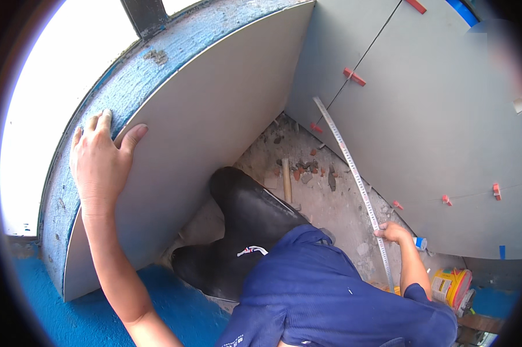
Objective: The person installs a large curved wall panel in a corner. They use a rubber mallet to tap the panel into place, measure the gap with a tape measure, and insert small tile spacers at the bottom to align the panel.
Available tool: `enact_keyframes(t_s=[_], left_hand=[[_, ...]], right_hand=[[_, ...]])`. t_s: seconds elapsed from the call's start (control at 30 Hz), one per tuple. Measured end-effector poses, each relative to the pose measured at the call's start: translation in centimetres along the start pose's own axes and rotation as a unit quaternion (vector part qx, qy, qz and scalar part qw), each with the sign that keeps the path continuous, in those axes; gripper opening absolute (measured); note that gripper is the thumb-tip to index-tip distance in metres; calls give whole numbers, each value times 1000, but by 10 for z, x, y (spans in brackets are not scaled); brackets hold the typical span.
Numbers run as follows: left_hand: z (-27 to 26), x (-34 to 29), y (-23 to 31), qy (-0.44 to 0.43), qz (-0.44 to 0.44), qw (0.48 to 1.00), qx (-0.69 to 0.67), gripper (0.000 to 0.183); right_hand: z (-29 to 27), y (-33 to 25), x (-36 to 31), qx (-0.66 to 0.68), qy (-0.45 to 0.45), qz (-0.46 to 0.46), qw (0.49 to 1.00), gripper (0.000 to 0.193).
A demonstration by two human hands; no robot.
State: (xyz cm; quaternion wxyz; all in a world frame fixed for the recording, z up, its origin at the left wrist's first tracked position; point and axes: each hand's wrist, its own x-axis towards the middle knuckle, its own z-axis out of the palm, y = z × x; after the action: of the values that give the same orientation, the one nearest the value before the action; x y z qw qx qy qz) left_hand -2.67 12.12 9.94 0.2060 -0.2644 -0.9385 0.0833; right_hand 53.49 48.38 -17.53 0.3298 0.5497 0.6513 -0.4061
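My left hand (102, 162) rests on the blue ledge (148, 75), its fingers apart and its thumb over the top edge of a large grey tile panel (215, 92). That panel stands upright against the wall under the ledge. At the right, my right hand (393, 232) is closed on the extended blade of a tape measure (353, 165). The blade slants away from me to the tiled wall at the right (440, 127), its far end near the lower part of a tile joint. The case of the tape is not clearly visible.
Red clips (354, 76) sit in the tile joints. On the rough floor (345, 231) lie a hammer-like tool with a wooden handle (286, 180) and several rubble pieces (307, 172). A yellow and red bucket (450, 287) and a blue-and-white container (420, 243) stand at the lower right.
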Motion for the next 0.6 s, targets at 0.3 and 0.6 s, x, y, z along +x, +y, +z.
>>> enact_keyframes(t_s=[0.3, 0.6], left_hand=[[10, -1, -3, 17, -24, 999, 40, 77], [19, 6, -6, 43, -4, 997, 57, 80]], right_hand=[[58, -28, 82, -248, 133, 77, 957, 48], [168, -261, 175, -172, 104, -385, 900, 36]])
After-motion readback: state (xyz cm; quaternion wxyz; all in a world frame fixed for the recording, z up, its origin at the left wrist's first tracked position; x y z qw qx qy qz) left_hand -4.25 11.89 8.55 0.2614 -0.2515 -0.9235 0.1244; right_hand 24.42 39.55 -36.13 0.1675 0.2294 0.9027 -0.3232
